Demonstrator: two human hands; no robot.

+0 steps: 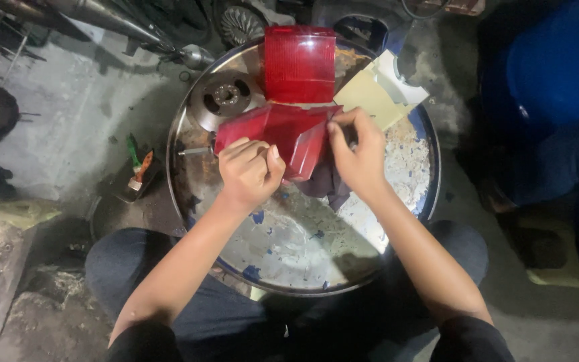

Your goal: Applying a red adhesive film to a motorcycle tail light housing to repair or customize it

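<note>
Here, in the head view, both hands work at a red plastic panel point(283, 134) lying across the upper middle of a round metal tray point(303, 255), which rests on the person's lap and knees. The left hand point(249, 171) is curled into a closed grip on the panel's near edge, fingers folded tight. The right hand point(360, 151) pinches the panel's right edge between thumb and fingertips, narrow and closed; a dark cloth point(326, 184) lies beneath it.

Step in hand, as a judgement: the panel is being steadied and worked at its right edge, possibly at a fastener or clip; the exact contact point is hidden by the fingers. The next move calls for a firm counter-hold from the left hand and fine fingertip control from the right.

Tray contents: a ribbed red lens point(299, 64) at the far rim, touching the panel; a grey metal disc point(226, 97) to its left; a cream plastic piece point(380, 94) to its right, overhanging the rim. The tray floor shows chipped blue paint
</note>
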